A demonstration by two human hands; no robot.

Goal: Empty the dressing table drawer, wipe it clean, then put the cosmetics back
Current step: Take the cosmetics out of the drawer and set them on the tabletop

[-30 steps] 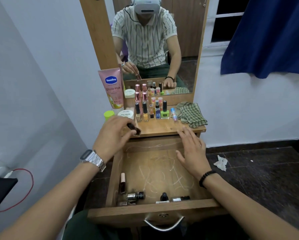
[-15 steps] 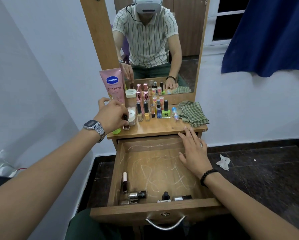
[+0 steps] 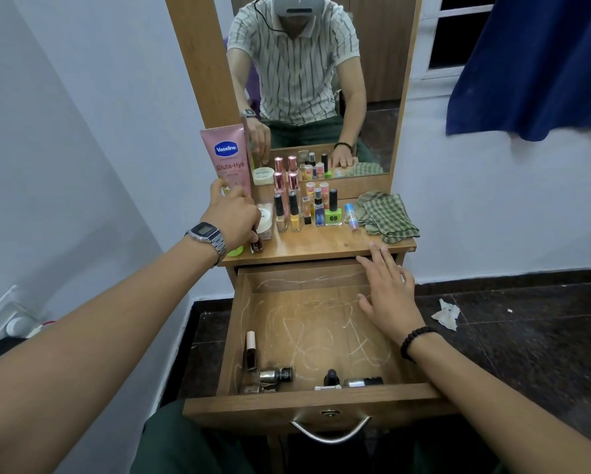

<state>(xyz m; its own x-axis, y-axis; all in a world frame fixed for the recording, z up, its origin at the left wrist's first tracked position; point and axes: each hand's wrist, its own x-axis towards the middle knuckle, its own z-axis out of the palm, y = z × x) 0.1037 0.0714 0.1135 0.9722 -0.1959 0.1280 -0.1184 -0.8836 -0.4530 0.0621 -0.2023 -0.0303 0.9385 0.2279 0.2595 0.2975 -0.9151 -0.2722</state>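
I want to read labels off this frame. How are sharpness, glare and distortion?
Head view: wide-angle bending at the edges; Vaseline tube lettering legible, small bottles' labels too small; warm glare on the drawer floor; left hand reasonably sharp.

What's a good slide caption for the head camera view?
Left hand sets dark nail polish bottle on dressing table; right hand hovers over open drawer.

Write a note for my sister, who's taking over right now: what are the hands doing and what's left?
Left hand: grip on a small dark red nail polish bottle, setting it on the wooden tabletop.
Right hand: open, over the open wooden drawer, at its back right corner.
Done: most cosmetics stand on top beside the green checked cloth.
Left: a few small bottles at the drawer's front, wiping, refilling.
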